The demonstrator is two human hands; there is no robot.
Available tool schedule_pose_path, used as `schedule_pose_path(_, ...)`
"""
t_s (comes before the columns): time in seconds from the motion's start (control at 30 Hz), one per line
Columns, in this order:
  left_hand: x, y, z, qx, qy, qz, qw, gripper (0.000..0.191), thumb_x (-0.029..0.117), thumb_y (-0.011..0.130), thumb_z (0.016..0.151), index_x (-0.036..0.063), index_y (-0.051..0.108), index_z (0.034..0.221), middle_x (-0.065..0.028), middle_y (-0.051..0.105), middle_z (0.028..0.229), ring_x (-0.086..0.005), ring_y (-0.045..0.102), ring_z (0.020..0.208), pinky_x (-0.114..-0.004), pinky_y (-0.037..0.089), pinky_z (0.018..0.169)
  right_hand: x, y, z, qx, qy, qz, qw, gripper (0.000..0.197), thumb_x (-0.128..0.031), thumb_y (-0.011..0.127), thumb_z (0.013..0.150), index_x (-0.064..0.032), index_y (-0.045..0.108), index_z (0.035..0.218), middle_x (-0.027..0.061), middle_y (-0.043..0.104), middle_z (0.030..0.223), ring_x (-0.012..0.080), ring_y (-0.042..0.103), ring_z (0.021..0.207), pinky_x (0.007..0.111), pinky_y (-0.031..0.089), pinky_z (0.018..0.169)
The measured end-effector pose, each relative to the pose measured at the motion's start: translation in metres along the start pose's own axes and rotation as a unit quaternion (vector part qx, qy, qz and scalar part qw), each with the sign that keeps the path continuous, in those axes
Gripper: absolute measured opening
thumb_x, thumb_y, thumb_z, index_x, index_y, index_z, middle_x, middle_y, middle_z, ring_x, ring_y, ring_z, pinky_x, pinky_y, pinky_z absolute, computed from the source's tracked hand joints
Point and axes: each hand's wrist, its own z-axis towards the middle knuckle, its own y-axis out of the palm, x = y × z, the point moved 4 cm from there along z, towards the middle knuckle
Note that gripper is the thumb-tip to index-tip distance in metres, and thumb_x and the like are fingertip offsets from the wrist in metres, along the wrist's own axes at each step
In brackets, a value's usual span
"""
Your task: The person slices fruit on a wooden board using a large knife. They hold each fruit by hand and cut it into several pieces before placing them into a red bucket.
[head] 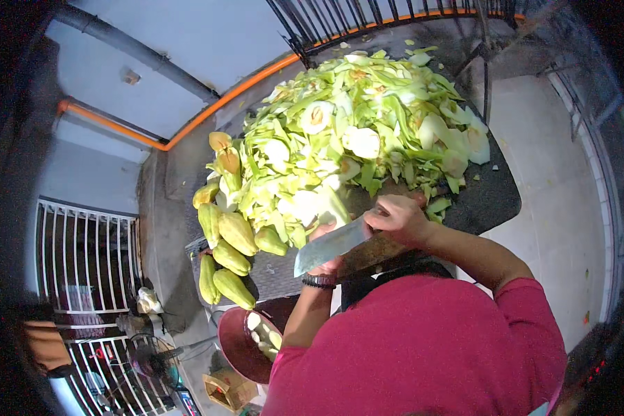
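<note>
My right hand (395,217) is closed around the handle end of a broad knife (333,245), its blade pointing left and lying across in front of my left hand. My left hand (326,249), a dark bracelet on its wrist, is partly hidden behind the blade; a pale, brightly lit piece of peeled fruit (335,208) rises at its fingers, the grip unclear. A wooden board (377,253) lies beneath the knife. Beyond both hands spreads a large heap of green peelings (301,151). Several whole green-yellow fruits, seemingly green papayas (237,234), lie left of it.
A red basin (239,346) holding pale pieces stands below the table edge at left. Near it are a cardboard box (231,390) and a fan (153,359). A black railing (338,23) stands behind the heap, and white bars (86,255) at far left.
</note>
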Motion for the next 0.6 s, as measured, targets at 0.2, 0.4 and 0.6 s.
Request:
schedule_pose_path(0.2, -0.009, 0.005, -0.01, 0.044, -0.006, -0.106, 0.993, 0.04, 0.028, 0.051, 0.076, 0.0018, 0.051, 0.106, -0.0124, 0.06, 0.094, -0.0239, 0.059, 0.072, -0.036, 0.051, 0.063, -0.001, -0.003, 0.011, 0.013, -0.017, 0.003, 1.0, 0.012, -0.017, 0.06, 0.061, -0.0163, 0.053, 0.07, 0.0012, 0.036, 0.059, 0.0166, 0.046, 0.05, 0.029, 0.036, 0.042)
schedule_pose_path(0.4, 0.008, 0.033, -0.024, -0.134, -0.006, -0.041, 0.99, 0.045, 0.022, 0.055, 0.073, 0.0024, 0.045, 0.113, -0.0111, 0.057, 0.098, -0.0268, 0.058, 0.086, -0.042, 0.051, 0.065, 0.074, 0.024, -0.006, -0.081, 0.121, -0.07, 0.987, 0.011, -0.021, 0.054, 0.076, -0.0126, 0.051, 0.084, 0.0117, 0.047, 0.064, 0.0307, 0.053, 0.061, 0.04, 0.042, 0.051)
schedule_pose_path(0.6, 0.012, 0.033, -0.016, 0.003, 0.061, -0.045, 0.997, 0.043, 0.014, 0.056, 0.072, 0.0025, 0.045, 0.112, -0.0109, 0.057, 0.099, -0.0287, 0.057, 0.089, -0.044, 0.049, 0.073, 0.054, 0.026, -0.006, -0.152, 0.399, 0.313, 0.848, 0.022, -0.023, 0.048, 0.085, -0.0069, 0.05, 0.099, 0.0156, 0.058, 0.081, 0.0261, 0.058, 0.075, 0.037, 0.044, 0.066)
